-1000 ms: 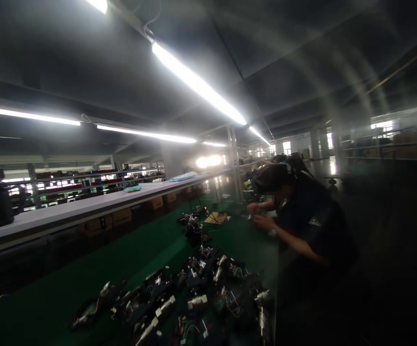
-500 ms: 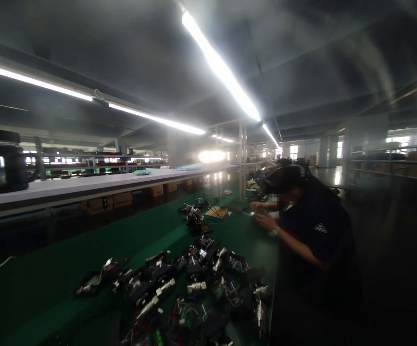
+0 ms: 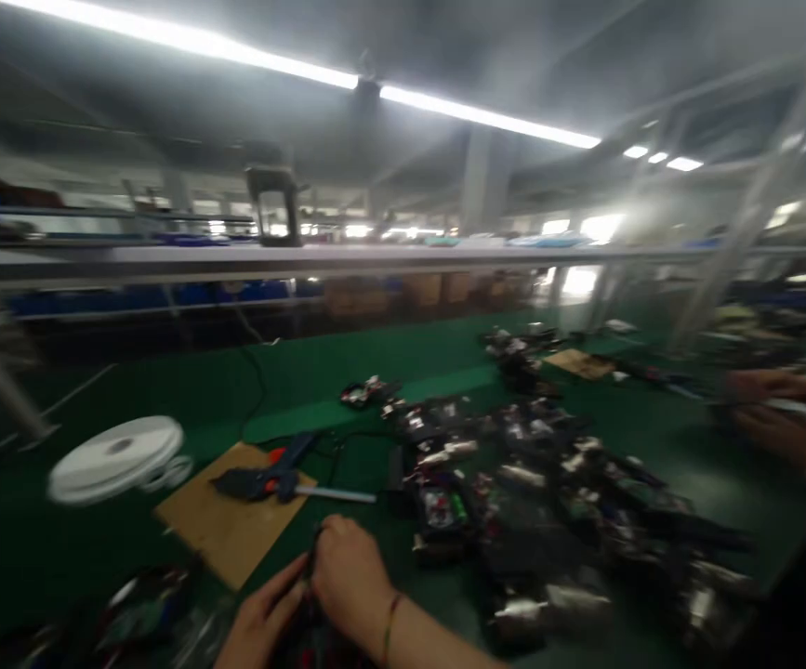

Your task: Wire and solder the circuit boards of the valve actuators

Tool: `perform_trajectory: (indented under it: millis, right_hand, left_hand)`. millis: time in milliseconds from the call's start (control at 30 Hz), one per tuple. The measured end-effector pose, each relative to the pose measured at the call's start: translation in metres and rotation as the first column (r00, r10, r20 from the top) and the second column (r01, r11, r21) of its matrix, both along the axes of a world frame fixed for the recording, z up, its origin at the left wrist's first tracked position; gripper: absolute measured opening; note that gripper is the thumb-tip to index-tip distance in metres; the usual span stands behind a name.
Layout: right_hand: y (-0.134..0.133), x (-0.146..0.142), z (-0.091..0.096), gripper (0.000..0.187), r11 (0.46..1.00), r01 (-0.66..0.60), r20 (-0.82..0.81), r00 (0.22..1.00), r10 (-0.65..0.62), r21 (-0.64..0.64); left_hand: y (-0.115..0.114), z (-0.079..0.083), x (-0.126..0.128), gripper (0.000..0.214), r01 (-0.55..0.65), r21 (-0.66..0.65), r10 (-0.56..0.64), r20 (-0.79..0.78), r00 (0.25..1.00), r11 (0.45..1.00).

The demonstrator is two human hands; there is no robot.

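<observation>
My left hand [image 3: 263, 618] and my right hand [image 3: 352, 569] meet low in the middle of the view, both closed on a dark electronic assembly [image 3: 313, 618] with a bit of red showing. Most of that assembly is hidden by my fingers and blurred. Just beyond my hands, a dark blue glue gun [image 3: 263, 481] with a pale glue stick [image 3: 339, 494] in its back lies on a brown cardboard sheet [image 3: 225, 534]. A pile of similar dark assemblies [image 3: 514, 483] with metal fittings and wires spreads to the right of my right hand.
A white reel [image 3: 116, 455] lies on the green bench [image 3: 193, 404] at left. More assemblies [image 3: 141, 604] sit at lower left. A raised white shelf [image 3: 375, 258] runs along the back, bearing a dark jug [image 3: 273, 204]. At right, a co-worker's hands [image 3: 786, 413] are over the bench.
My view has swung left and down. My hands with the dark assembly, the glue gun and the white reel have come into view; the co-worker now shows only at the right edge.
</observation>
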State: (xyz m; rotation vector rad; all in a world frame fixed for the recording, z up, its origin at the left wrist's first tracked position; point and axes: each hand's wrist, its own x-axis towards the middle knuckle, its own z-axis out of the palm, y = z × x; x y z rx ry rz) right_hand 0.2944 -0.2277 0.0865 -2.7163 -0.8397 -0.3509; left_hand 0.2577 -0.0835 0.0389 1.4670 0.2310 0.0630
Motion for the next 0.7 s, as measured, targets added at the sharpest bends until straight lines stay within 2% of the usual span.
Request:
perform_trajectory:
  millis: [33, 100, 233, 400, 600, 700]
  right_hand:
    - [0.004, 0.0, -0.008, 0.009, 0.998, -0.039, -0.007, 0.999, 0.039, 0.049]
    - [0.001, 0.005, -0.02, 0.013, 0.985, -0.094, -0.008, 0.995, 0.096, 0.144]
    - [-0.015, 0.013, -0.03, 0.016, 0.964, -0.155, 0.03, 0.988, 0.152, 0.215]
    - [-0.012, 0.011, -0.032, 0.01, 0.973, -0.192, 0.101, 0.978, 0.18, 0.128]
    - [-0.004, 0.017, -0.04, 0.012, 0.979, -0.2, 0.196, 0.959, 0.203, -0.035]
    - [-0.004, 0.017, -0.038, 0.01, 0.97, -0.21, 0.214, 0.949, 0.232, -0.123]
  left_hand:
    - [0.009, -0.006, 0.0, 0.073, 0.07, -0.028, -0.069, 0.024, 0.997, 0.997]
    - [0.02, -0.014, -0.001, 0.076, 0.098, -0.06, -0.096, 0.035, 0.995, 0.993]
    - [0.019, -0.016, -0.001, 0.073, 0.138, -0.12, -0.131, 0.062, 0.989, 0.983]
    - [0.016, -0.014, -0.002, 0.069, 0.149, -0.16, -0.139, 0.069, 0.988, 0.976]
    - [0.019, -0.015, -0.001, 0.071, 0.117, -0.143, -0.111, 0.049, 0.993, 0.983]
    - [0.017, -0.014, -0.001, 0.073, 0.104, -0.125, -0.099, 0.045, 0.994, 0.987]
